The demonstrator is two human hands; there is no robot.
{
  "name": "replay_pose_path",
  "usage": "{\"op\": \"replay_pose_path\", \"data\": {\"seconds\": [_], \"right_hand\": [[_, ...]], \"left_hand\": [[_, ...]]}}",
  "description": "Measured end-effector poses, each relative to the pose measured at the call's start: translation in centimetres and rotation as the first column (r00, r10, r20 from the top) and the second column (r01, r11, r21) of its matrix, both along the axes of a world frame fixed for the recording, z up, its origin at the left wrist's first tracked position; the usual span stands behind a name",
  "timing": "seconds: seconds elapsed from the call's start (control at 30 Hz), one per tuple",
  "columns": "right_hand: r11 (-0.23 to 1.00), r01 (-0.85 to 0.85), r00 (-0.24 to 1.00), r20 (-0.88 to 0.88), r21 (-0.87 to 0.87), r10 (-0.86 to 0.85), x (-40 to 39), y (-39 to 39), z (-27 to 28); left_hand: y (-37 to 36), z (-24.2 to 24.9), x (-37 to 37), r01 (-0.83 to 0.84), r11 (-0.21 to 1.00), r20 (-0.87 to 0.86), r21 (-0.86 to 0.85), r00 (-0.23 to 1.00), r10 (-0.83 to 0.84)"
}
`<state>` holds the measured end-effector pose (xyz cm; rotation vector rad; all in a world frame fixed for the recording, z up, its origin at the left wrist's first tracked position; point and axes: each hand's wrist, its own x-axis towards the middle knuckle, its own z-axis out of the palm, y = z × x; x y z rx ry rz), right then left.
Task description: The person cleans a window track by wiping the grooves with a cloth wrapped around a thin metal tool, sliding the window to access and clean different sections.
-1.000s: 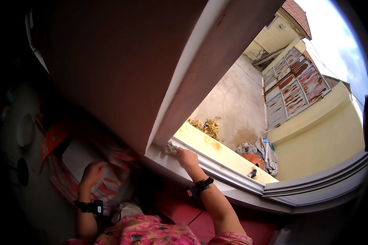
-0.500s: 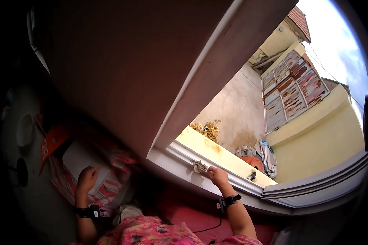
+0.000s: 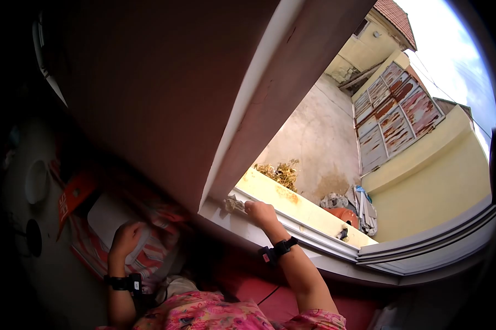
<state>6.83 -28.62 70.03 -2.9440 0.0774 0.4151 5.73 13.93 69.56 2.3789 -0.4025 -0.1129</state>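
Observation:
My right hand is closed on one end of a crumpled, greyish rag. The rag touches the white window frame near its inner corner, low on the sliding track. My left hand hangs in shade at the lower left, its fingers curled in with nothing visible in them. Behind it are a pale flat object and a red-and-white striped cloth. Both wrists carry black straps with small devices.
A dark wall rises left of the window opening. Outside are a yellow ledge, dry plants, an orange object and a rusty metal gate. An orange item and a white bowl-like object are at the left.
My right hand has moved left along the window track with the rag, up to the frame's corner. My left hand has shifted slightly to the right and stays curled.

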Motion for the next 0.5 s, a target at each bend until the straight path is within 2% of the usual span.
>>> {"op": "replay_pose_path", "data": {"seconds": [0.07,0.17,0.3,0.37,0.5], "right_hand": [[0.998,-0.008,1.000,-0.023,-0.056,0.007,-1.2,-1.2,0.1],[1.000,0.029,0.999,-0.023,-0.009,-0.029,-2.7,-2.9,0.7],[0.997,0.063,0.995,0.076,0.042,-0.067,-4.7,-3.2,2.8],[0.994,0.108,0.991,0.075,0.001,-0.108,-5.5,-2.9,4.0],[0.992,0.115,0.992,0.064,-0.048,-0.112,-6.2,-3.1,3.6]], "left_hand": [[0.0,0.0,0.2,0.004,0.998,-0.027,-0.055,1.000,-0.005],[0.1,-0.1,0.0,-0.008,0.999,-0.042,-0.047,0.999,0.006],[1.0,-1.0,-0.4,-0.007,1.000,-0.027,-0.021,1.000,0.006],[1.3,-0.7,-0.8,-0.075,0.997,-0.091,0.022,0.993,0.077],[1.6,-1.4,-0.8,-0.080,0.997,-0.079,-0.005,0.994,0.079]]}}
